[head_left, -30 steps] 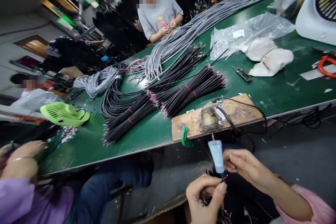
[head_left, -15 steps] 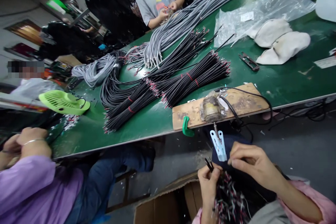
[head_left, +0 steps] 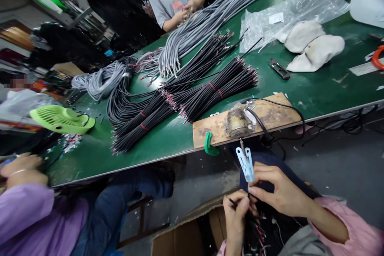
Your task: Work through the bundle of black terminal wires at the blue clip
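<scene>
Low at the right, my left hand (head_left: 235, 214) is closed around thin black cables (head_left: 230, 200), whose dark ends poke out past the thumb. My right hand (head_left: 274, 186) meets it, thumb and forefinger pinched beside the left fingertips; a dark bit shows there, too small to make out. Just above the right fingers, a light-blue clothespin (head_left: 246, 164) hangs on a metal tip (head_left: 241, 144) jutting from the board's edge. Below the hands lie loose cable ends (head_left: 256, 234) with red and white wires, partly hidden by my left hand.
A wooden board (head_left: 277, 108) with a green clamp (head_left: 211, 144) sits on the table edge. Tied black cable bundles (head_left: 222, 84), grey cables (head_left: 207, 20), snips (head_left: 279, 69) and a green fan (head_left: 61, 119) lie on the green table. A cardboard box (head_left: 177, 236) stands below; co-workers sit left and opposite.
My right hand has moved left and down to meet my left hand, just under the clothespin. The black cable ends in my left hand now point lower. The whole view has shifted slightly.
</scene>
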### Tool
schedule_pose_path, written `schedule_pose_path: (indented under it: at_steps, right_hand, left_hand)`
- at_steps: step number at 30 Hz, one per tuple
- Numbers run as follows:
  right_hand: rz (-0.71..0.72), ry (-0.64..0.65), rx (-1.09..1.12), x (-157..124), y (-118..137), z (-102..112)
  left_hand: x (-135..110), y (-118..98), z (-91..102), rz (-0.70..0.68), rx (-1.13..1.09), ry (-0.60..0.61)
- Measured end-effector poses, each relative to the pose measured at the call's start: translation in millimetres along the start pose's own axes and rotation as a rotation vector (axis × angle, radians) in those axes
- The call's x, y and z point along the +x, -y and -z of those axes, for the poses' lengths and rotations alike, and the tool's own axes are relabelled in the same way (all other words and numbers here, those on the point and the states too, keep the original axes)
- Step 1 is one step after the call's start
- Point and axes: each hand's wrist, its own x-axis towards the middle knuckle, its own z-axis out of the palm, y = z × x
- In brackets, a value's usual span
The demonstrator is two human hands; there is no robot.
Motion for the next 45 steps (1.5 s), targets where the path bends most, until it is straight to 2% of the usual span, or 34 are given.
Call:
schedule_pose_path:
  at_steps: [7, 12, 14, 18, 20, 22, 25, 29, 32, 36, 39, 45]
  right_hand:
    - [0.015, -0.031, -0.066, -5, -1, 0]
    - [0.067, -0.049, -0.155, -8, 7, -2]
    - [0.015, -0.047, -0.071, -8, 7, -2]
    - [-0.145, 0.019, 0.273, -6, 3, -4]
    - [-0.164, 0.029, 0.349, -5, 1, -4]
    - [-0.113, -0.010, 0.295, -4, 3, -3]
    - [0.049, -0.108, 0.108, -3, 9, -1]
    - [0.159, -0.183, -0.045, -5, 12, -6]
    - [0.164, -0.270, -0.037, -6, 8, -17]
    - [0.106, -0.311, 0.145, -8, 0, -27]
    - [0.088, -0.274, 0.226, -10, -3, -26]
    - [0.043, -0.219, 0.205, -8, 1, -12]
  left_hand:
    - [0, -9, -1.5, -0.086, 0.115, -0.056]
    - [0, -13, -6.4, -0.063, 0.071, -0.042]
    - [1, -13, -4.6, -0.032, 0.000, 0.012]
    - [3, -15, -0.8, -0.031, -0.104, 0.111]
    - [4, -20, -2.9, -0.029, -0.143, 0.150]
    - [4, -28, -7.9, -0.002, -0.164, 0.159]
    - [2, -38, -16.2, 0.032, -0.146, 0.112]
    - [0, -37, -19.4, 0.044, -0.105, 0.053]
    - [0, -25, -17.2, 0.067, -0.191, 0.114]
    - [-1, -18, -16.3, 0.073, -0.292, 0.159]
    - [-2, -27, -19.1, 0.111, -0.303, 0.119]
    - [-3, -44, -24.1, 0.179, -0.314, 0.094]
